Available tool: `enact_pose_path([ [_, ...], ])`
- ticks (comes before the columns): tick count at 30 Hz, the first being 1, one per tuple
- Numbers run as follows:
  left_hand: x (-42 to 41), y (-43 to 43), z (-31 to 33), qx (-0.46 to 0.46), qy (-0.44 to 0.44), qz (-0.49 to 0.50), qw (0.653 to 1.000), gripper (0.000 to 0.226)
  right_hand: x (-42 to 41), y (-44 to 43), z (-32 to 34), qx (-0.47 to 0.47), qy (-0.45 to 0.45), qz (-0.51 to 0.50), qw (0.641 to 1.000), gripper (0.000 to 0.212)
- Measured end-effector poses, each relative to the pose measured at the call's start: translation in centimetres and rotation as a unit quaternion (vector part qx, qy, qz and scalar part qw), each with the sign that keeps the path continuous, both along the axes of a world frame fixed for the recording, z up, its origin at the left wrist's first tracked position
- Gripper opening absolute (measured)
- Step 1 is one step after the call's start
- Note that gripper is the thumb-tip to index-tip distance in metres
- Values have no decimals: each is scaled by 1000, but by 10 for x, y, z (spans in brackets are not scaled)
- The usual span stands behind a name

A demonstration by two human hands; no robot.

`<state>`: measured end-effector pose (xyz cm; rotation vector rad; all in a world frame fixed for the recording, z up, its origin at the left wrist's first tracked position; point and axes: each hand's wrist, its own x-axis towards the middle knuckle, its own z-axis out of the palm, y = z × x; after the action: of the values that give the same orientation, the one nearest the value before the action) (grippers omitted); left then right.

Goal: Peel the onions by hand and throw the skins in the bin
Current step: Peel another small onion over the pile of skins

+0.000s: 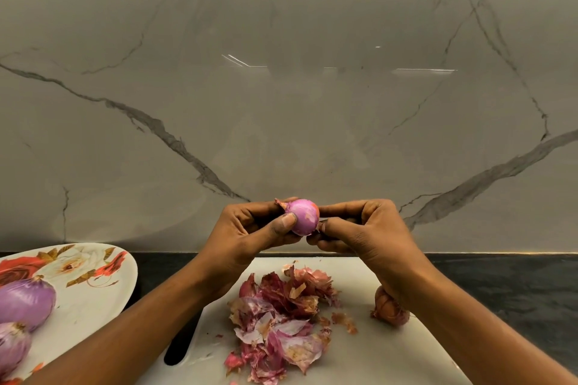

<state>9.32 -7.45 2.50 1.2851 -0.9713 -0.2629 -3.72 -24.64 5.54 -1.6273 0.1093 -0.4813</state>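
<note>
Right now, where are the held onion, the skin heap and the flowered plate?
held onion (303,217): head view, purple side.
skin heap (281,316): head view, its middle.
flowered plate (89,306): head view, bare white part.

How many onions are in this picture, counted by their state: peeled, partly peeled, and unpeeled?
Peeled onions on the plate: 2
Onion being peeled, held by the left hand and right hand: 1
Unpeeled onion on the cutting board: 1
Total: 4 onions
</note>
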Motion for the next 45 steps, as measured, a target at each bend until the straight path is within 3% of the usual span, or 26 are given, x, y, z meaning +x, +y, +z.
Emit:
enact_pose_path([
  [16, 4, -1, 3, -47, 113, -13, 992, 42, 2, -8, -1, 29, -8, -28, 999, 9],
  [23, 3, 1, 8, -64, 189, -47, 979, 40, 4, -12, -5, -9, 6, -22, 1000, 9],
  [27, 1, 3, 10, -69, 229, -66, 969, 43, 6, -9, -7, -71, 30, -15, 997, 25],
  [31, 1, 3, 9, -57, 219, -73, 971, 43, 7, -9, -6, -48, 39, 5, 998, 28],
  [34, 2, 3, 8, -48, 205, -65, 975, 44, 5, -7, -2, -37, 7, -2, 999, 13],
  [39, -1, -1, 7, 1, 161, -45, 986, 44, 6, -6, -7, -138, -37, -15, 990, 49],
  [45, -3, 0, 9, 19, 149, -35, 988, 49, 3, -6, -7, -169, -57, -13, 984, 35],
])
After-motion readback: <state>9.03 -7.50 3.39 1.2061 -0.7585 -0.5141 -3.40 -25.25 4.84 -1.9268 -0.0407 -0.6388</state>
